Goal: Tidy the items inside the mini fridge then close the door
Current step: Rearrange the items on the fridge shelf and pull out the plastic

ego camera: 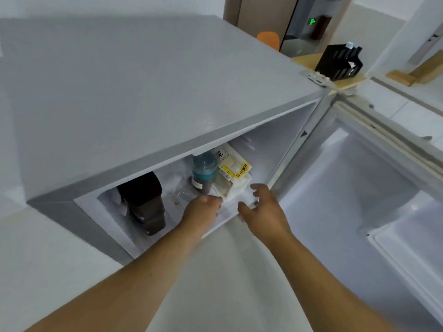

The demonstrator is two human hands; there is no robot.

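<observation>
A grey mini fridge (134, 97) stands open below me, its door (374, 188) swung out to the right. Inside, a dark bottle (143, 202) lies at the left. A teal-capped bottle (203, 173) stands in the middle. Beside it on the right leans a white bread packet (233, 174) with a yellow label. My left hand (202, 209) reaches in at the base of the teal bottle and the packet's lower corner; its fingers are hidden, so its grip is unclear. My right hand (262, 207) hovers at the fridge's front edge, fingers spread, holding nothing.
A black slotted box (339, 62) sits on a wooden surface (304, 59) behind the fridge. An orange chair back (268, 39) and a dark glass door (309, 22) are further off. The door's inner shelf (407, 238) juts out at right. Pale floor lies below.
</observation>
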